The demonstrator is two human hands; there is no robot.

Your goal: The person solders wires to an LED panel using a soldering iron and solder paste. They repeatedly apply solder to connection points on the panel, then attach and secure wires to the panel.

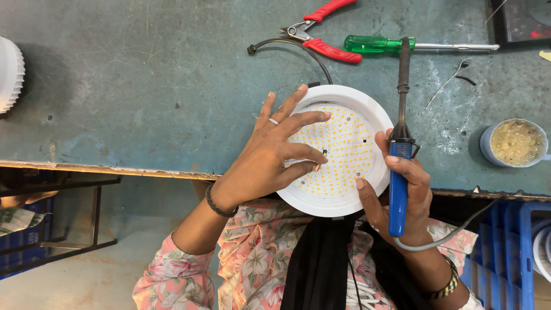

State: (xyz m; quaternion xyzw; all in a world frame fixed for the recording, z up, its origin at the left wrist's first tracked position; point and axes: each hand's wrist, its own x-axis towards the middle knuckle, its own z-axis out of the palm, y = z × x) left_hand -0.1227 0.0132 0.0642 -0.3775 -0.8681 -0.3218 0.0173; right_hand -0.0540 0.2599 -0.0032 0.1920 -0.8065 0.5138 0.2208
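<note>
A round white lamp housing (376,117) lies at the near edge of the worn green workbench (143,92). Inside it sits a white disc (344,140) dotted with many small yellow LEDs. My left hand (270,155) rests on the disc's left side, fingers spread, with the fingertips pinching something small near the centre. My right hand (402,192) grips the blue handle of a soldering iron (400,172); its dark shaft points away from me, past the housing's right rim. A black cable (298,49) runs from behind the housing.
Red-handled pliers (324,31) and a green-handled screwdriver (390,44) lie at the back. A small tub of yellowish paste (515,143) stands at the right, tweezers (450,80) near it. A white ribbed housing (10,74) sits far left. Blue crates (505,252) stand below right.
</note>
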